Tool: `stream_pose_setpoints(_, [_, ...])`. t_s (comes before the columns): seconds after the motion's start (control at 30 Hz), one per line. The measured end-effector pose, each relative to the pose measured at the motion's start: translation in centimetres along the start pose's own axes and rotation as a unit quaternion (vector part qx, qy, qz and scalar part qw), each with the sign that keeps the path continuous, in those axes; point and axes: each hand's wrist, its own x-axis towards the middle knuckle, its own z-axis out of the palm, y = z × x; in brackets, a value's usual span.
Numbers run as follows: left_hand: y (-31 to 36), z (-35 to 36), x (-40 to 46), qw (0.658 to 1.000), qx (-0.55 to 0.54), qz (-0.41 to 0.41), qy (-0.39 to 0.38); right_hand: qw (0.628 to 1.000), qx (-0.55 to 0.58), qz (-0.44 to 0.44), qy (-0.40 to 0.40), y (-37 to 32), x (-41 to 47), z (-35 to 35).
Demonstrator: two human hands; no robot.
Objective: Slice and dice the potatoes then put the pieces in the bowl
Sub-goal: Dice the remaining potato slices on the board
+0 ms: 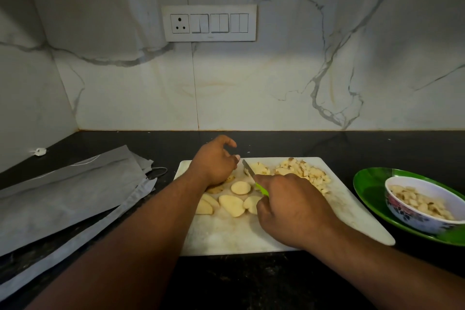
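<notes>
1. Your right hand [286,209] grips the knife [254,176] by its green handle, blade tip by a part-cut potato chunk at the board's [226,236] far side
2. Left hand [214,163] rests on a potato piece [219,187], fingers loosely curled, w/ nothing gripped
3. Slices [232,205] lie mid-board; diced pile [304,173] far right on board
4. Bowl [422,206] w/ diced bits sits on green plate [370,189], right of board, on the table [251,282]

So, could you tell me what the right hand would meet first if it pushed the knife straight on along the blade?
Probably the left hand: the knife in the right hand points up-left, its tip just short of the left thumb, though depth is unclear.
</notes>
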Motion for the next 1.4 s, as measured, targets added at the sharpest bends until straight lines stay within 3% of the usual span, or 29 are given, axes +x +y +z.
stream_pose_setpoints(0.3, [0.6, -0.2, -0.5, 0.996, 0.072, 0.037, -0.025, 0.998, 0.009, 0.048, 0.031, 1.6, -0.9, -1.5])
stream_pose_setpoints(0.53, [0.1, -0.2, -0.5, 0.997, 0.047, 0.056, 0.001, 0.999, 0.038, -0.007, 0.009, 0.3, -0.7, -0.3])
stream_pose_setpoints(0.67, [0.0, -0.3, -0.6, 0.997, 0.059, 0.056, -0.005, 0.999, 0.016, 0.033, 0.019, 1.4, -0.9, -0.7])
stream_pose_setpoints(0.87, [0.9, -0.5, -1.1, 0.992, 0.063, 0.089, -0.060, 0.998, 0.017, 0.045, 0.045, 2.5, -1.1, -1.6])
stream_pose_setpoints(1.0, [1.5, -0.8, -1.6, 0.980, 0.066, 0.127, -0.136, 0.999, 0.053, 0.003, 0.011, 2.1, -1.1, -0.6])
stream_pose_setpoints(1.13, [2.0, -0.8, -2.1, 0.968, 0.082, 0.138, -0.192, 0.999, 0.034, 0.032, 0.006, 2.7, -1.1, -0.8])
stream_pose_setpoints(1.4, [2.6, -0.1, -2.5, 0.966, 0.117, 0.137, -0.187, 0.997, 0.044, 0.067, 0.024, 3.5, -0.8, -1.3])
